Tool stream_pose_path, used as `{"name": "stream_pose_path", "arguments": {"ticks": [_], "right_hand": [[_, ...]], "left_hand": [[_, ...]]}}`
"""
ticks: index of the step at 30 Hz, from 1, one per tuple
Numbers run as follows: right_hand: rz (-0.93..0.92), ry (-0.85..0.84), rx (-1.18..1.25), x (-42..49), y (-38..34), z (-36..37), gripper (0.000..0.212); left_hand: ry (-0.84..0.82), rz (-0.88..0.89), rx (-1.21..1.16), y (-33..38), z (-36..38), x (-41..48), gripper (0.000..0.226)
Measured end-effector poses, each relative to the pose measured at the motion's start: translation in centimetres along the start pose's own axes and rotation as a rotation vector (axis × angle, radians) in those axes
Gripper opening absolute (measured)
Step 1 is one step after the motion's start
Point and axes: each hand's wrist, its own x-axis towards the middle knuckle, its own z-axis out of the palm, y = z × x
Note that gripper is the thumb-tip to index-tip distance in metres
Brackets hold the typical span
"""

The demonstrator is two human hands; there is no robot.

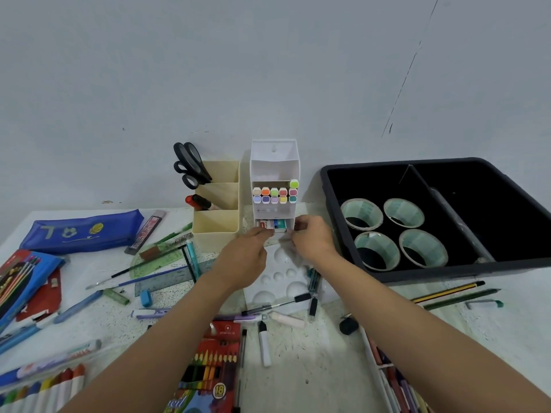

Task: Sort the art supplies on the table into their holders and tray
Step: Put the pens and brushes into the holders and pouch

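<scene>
while apart, left grip (pixel 248 254) and right grip (pixel 310 237) pinched on drawer (pixel 279 225)

Both hands are reaching to the foot of the white organizer (pixel 274 186) — the left hand (pixel 245 257) and right hand (pixel 311 238) are meeting at its small bottom drawer (pixel 275 225), fingers curling at its front edge — where boxed erasers (pixel 279 225) are lying, below rows of pastel markers (pixel 275 195).

surface: white speckled table (pixel 298 383) | left of left hand (pixel 247 257): cream plastic three-tier holder (pixel 216 223), blue fabric pencil case (pixel 80 231) | right of right hand (pixel 313 239): black plastic divided tray (pixel 417 274) | beneath both: white plastic paint palette (pixel 277 281)
</scene>
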Motion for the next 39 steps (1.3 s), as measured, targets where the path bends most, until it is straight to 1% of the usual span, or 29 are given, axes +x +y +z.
{"name": "stream_pose_path", "arguments": {"ticks": [3,5,7,9,11,13,17,19,25,27,29,33,36,38,39], "right_hand": [[-0.074,-0.070,-0.080,-2.0,0.1,-1.8,0.039],[-0.205,-0.128,-0.131,-3.9,0.6,-2.9,0.046],[-0.378,-0.191,-0.310,-5.7,1.5,-3.8,0.049],[-0.502,-0.226,-0.456,-6.9,3.1,-4.2,0.049],[-0.585,-0.229,-0.556,-7.6,4.9,-4.4,0.044],[-0.630,-0.223,-0.635,-7.9,6.2,-4.5,0.039],[-0.680,-0.202,-0.727,-8.4,6.6,-5.2,0.042],[-0.685,-0.233,-0.778,-8.6,6.1,-5.5,0.044],[-0.680,-0.332,-0.911,-8.6,5.1,-5.7,0.038],[-0.686,-0.354,-0.934,-8.5,4.6,-5.8,0.035],[-0.714,-0.340,-0.943,-8.5,4.1,-6.0,0.033],[-0.752,-0.346,-0.973,-8.8,3.9,-6.3,0.036],[-0.753,-0.352,-0.930,-8.2,4.6,-6.3,0.038],[-0.723,-0.339,-0.841,-8.0,5.0,-6.2,0.032],[-0.695,-0.321,-0.751,-8.2,5.0,-6.2,0.026]], "left_hand": [[0.016,0.036,-0.085,-0.1,-1.2,-1.1,0.035],[0.007,0.039,-0.155,0.0,-1.9,-2.4,0.024],[-0.045,0.051,-0.182,0.5,-2.4,-3.9,0.018],[-0.097,0.086,-0.150,1.1,-2.4,-5.5,0.019],[-0.128,0.122,-0.086,1.7,-2.0,-6.8,0.025],[-0.125,0.149,-0.016,1.9,-1.2,-7.7,0.026],[-0.090,0.129,-0.009,1.7,-0.7,-8.4,0.015],[-0.073,0.114,0.018,1.5,-1.0,-8.6,0.012],[0.025,0.029,0.114,0.2,-2.3,-9.0,0.010],[0.023,-0.009,0.132,-0.2,-2.6,-9.1,0.010],[0.008,-0.029,0.139,-0.5,-2.6,-9.4,0.010],[-0.013,-0.076,0.104,-0.9,-2.4,-10.2,0.012],[0.024,-0.086,0.048,-0.9,-2.4,-10.5,0.011],[0.038,-0.094,0.036,-0.8,-2.4,-10.6,0.011],[0.040,-0.097,0.036,-0.7,-2.3,-10.6,0.010]]}}
